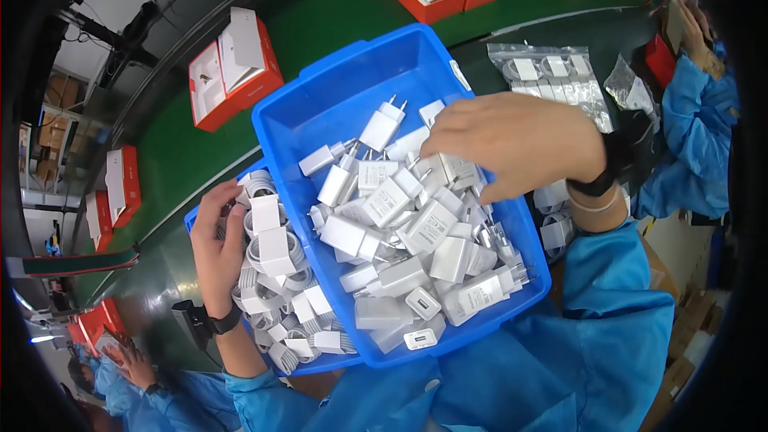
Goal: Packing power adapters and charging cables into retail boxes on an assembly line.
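- Green belt [336, 0] runs beyond the far edge of my tabletop [164, 304], carrying open red boxes [240, 104] with white linings; how full they are I can't make out.
- Upper blue bin [352, 72]: well stocked, so I judge plenty is left; its bottom shows bare only toward the far left corner.
- Lower blue bin [332, 365], partly hidden past the upper one's left edge, is just as crowded. What is done I can't tell, as neither grip shows a piece lifted clear.
- My right grip [520, 140] reaches over the upper bin's right edge, fingers bent down and thumb apart; the fingertips are hidden, so I can't say whether they have closed on anything.
- My left grip [214, 260] curls at the lower bin's left edge; whether it pinches anything is unclear.
- White coiled cables [276, 252], paper-banded, lie directly beside my left fingers and thumb.
- White plug chargers [428, 228] lie beneath my right fingers, heaped from there toward the near edge.
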`<state>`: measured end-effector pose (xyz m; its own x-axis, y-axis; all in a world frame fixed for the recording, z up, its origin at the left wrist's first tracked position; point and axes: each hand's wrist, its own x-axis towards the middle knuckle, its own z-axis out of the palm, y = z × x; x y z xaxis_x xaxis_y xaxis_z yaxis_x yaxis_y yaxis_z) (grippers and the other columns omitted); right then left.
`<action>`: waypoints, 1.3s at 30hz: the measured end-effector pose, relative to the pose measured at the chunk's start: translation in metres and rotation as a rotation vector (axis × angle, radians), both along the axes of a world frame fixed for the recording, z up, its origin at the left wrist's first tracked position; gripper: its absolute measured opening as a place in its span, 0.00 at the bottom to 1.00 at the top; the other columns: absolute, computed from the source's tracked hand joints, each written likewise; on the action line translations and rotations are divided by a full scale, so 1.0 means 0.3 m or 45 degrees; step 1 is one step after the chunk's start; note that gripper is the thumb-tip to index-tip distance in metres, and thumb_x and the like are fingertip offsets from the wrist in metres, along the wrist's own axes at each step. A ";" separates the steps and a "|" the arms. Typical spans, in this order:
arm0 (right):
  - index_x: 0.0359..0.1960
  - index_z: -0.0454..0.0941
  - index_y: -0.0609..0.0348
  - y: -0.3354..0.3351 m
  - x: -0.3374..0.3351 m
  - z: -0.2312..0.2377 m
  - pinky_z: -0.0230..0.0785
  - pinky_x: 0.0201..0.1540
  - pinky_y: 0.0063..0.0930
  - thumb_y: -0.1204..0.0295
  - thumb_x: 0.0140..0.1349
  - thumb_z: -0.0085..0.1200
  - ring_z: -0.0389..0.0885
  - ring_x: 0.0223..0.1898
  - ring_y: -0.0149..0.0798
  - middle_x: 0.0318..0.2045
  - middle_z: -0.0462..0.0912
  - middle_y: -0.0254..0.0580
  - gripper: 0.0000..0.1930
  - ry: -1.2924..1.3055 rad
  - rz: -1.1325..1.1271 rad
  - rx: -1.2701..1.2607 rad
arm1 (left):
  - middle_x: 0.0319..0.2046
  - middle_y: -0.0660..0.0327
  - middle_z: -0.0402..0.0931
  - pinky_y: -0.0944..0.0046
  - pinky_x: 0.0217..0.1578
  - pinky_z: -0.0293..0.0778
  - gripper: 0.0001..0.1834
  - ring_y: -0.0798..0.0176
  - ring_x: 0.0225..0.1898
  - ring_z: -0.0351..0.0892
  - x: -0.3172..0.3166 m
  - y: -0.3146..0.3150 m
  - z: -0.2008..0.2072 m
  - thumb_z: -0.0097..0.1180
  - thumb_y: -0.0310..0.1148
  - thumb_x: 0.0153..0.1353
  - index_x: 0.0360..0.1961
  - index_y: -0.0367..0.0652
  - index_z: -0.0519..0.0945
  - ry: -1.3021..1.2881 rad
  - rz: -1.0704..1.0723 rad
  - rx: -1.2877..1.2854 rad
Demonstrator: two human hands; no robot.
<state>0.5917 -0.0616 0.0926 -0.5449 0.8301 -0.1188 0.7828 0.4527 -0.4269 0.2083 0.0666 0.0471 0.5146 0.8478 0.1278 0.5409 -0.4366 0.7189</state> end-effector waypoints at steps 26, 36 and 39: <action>0.53 0.79 0.53 0.055 -0.037 0.015 0.72 0.49 0.35 0.58 0.56 0.63 0.80 0.46 0.49 0.45 0.80 0.45 0.24 0.090 0.044 -0.213 | 0.48 0.56 0.80 0.66 0.44 0.74 0.11 0.59 0.42 0.80 -0.035 -0.026 0.009 0.56 0.26 0.62 0.46 0.38 0.81 -0.022 -0.024 0.196; 0.49 0.79 0.59 0.014 -0.121 0.043 0.74 0.48 0.39 0.59 0.48 0.64 0.81 0.47 0.49 0.44 0.82 0.45 0.27 -0.221 -0.054 0.229 | 0.47 0.54 0.80 0.63 0.46 0.75 0.11 0.54 0.46 0.81 -0.055 -0.033 0.000 0.56 0.28 0.62 0.46 0.38 0.81 -0.037 -0.052 0.269; 0.46 0.78 0.63 0.026 -0.110 0.171 0.76 0.40 0.35 0.57 0.49 0.63 0.83 0.38 0.46 0.38 0.82 0.46 0.26 -0.086 -0.136 0.283 | 0.47 0.52 0.79 0.59 0.46 0.76 0.12 0.48 0.48 0.80 -0.061 -0.026 -0.017 0.57 0.32 0.62 0.44 0.37 0.81 -0.024 -0.065 0.302</action>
<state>0.5588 -0.0539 0.1440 -0.4498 0.8922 0.0401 0.8545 0.4430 -0.2714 0.1900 0.0588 0.0420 0.5518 0.7658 0.3303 0.5012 -0.6210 0.6026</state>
